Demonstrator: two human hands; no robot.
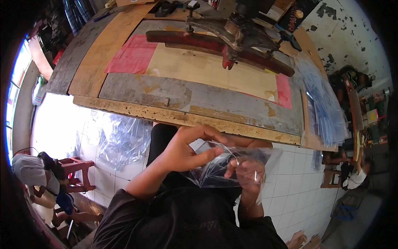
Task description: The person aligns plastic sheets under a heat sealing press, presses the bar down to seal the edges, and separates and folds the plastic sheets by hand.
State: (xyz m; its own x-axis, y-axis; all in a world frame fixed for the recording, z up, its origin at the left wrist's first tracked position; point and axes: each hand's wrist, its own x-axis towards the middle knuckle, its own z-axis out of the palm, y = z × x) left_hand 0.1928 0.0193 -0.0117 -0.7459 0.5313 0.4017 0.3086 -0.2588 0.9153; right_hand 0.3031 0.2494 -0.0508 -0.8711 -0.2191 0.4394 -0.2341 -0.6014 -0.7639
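A clear plastic bag (269, 159), thin and shiny with creases, hangs between my hands in front of my lap. My left hand (188, 149) pinches its upper left edge between thumb and fingers. Through the film I see my right hand (248, 172), its fingers bent and closed against the plastic; whether it is inside the bag or behind it, I cannot tell. Just beyond my hands is the worn front edge of the work table (199, 120), where a heavy press arm with a red bar (186, 39) stands over a cream sheet (207, 68) with pink ends.
Stacked clear plastic pieces (325, 103) lie at the table's right end. More clear plastic (124, 141) is heaped on the tiled floor at left. A red stool (78, 172) stands near a seated person (35, 174); another person (358, 176) is at far right.
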